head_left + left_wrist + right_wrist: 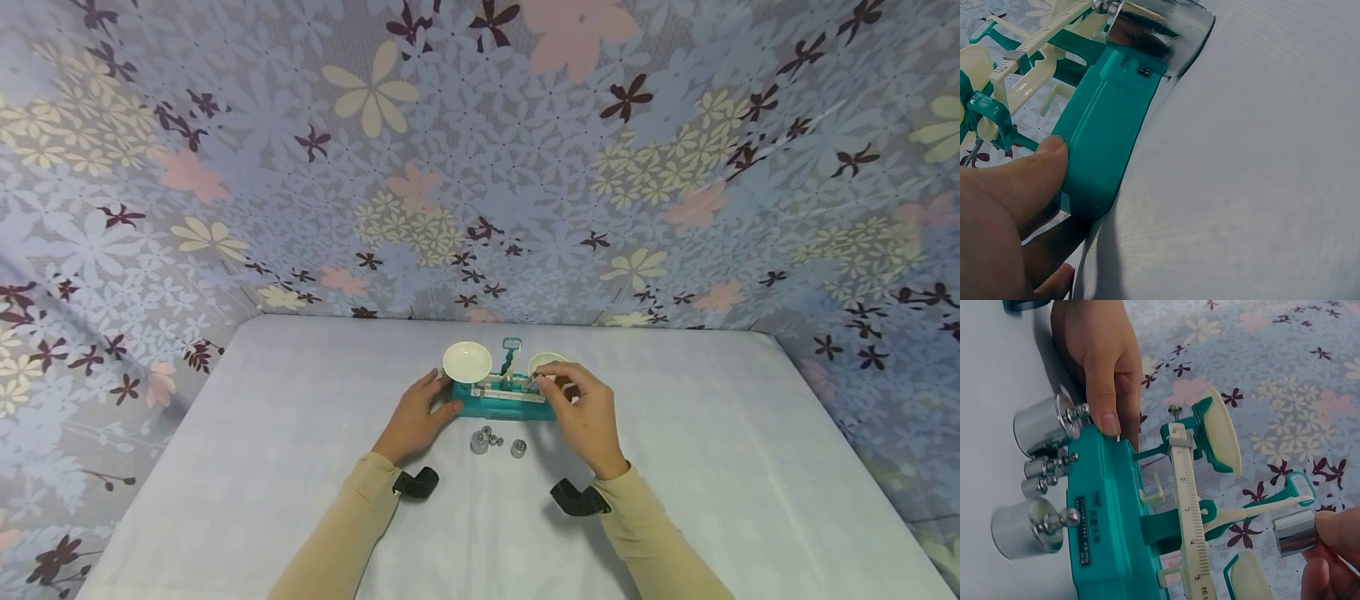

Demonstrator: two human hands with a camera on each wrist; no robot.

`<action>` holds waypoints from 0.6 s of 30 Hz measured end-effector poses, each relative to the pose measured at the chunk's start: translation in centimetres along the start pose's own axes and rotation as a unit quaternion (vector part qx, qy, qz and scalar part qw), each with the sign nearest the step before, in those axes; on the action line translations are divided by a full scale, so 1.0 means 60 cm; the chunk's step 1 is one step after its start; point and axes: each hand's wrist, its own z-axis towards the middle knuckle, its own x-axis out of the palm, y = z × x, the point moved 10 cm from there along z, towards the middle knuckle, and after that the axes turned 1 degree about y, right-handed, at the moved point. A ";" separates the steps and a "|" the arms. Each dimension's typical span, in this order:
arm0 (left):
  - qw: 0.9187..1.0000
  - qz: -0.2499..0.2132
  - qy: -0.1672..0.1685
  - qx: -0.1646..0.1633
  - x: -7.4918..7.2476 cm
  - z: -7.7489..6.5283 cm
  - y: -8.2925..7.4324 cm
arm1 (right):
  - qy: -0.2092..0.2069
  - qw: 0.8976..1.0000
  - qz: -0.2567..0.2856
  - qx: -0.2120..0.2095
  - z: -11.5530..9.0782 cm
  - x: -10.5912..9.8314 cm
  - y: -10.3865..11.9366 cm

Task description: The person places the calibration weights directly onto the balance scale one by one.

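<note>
A teal balance scale (506,407) with cream pans and a ruled beam stands near the far side of the table. At its left end, my left hand (415,422) grips the base, thumb on the housing and fingers around the end. My right hand (590,417) pinches a shiny metal weight (1295,533) between thumb and fingers, beside the pointer and close to the right pan (542,359). The left pan (467,363) holds nothing. In the right wrist view the right pan is partly cut off by the frame.
In front of the scale stand several knobbed metal weights, among them a large one (1041,428), another broad one (1025,531) and small ones (1038,467). A white cloth (300,517) covers the table. Floral fabric (480,167) hangs behind it.
</note>
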 end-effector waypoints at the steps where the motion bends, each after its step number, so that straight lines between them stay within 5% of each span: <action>1: 1.000 0.000 0.000 0.001 0.000 0.000 0.000 | -0.002 1.000 0.000 0.002 0.001 0.000 -0.001; 5: 1.000 -0.003 0.000 0.001 -0.001 0.000 -0.001 | -0.009 1.000 -0.005 0.002 0.006 -0.004 0.000; 12: 1.000 0.000 -0.002 0.003 -0.001 0.001 0.000 | -0.009 1.000 -0.010 -0.002 0.012 0.002 -0.078; 18: 1.000 0.000 -0.002 0.002 0.000 0.001 0.000 | -0.018 1.000 -0.023 -0.007 0.015 0.000 -0.081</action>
